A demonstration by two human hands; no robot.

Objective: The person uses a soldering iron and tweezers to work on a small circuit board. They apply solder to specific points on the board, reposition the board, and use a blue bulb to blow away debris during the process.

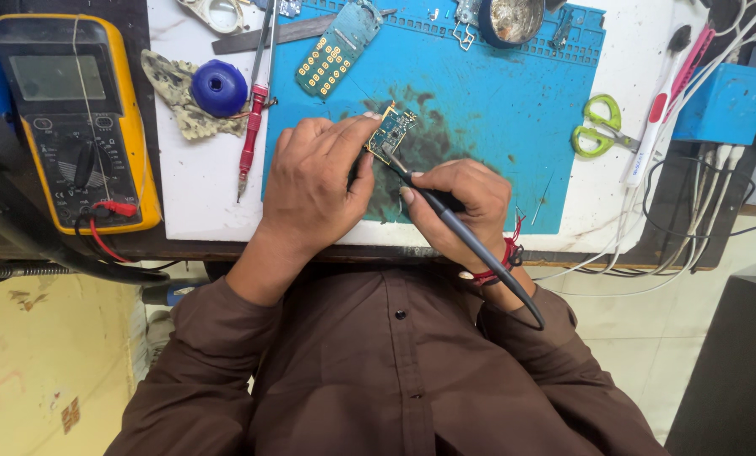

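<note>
My left hand (314,181) pinches a small green circuit board (391,133) at its lower edge and holds it tilted over the blue work mat (496,110). In my right hand (458,203) is a black soldering iron (462,232), held like a pen, whose thin tip touches the board's lower corner. The iron's cord runs back over my right wrist, which wears a red thread band. The mat under the board is stained dark.
A yellow multimeter (74,118) with red and black leads lies far left. A blue round cap (219,88) on a rag, a red-handled tool (255,110), a keypad board (336,51), a round tin (513,19), green scissors (599,127), a blue box (724,103) and white cables surround the mat.
</note>
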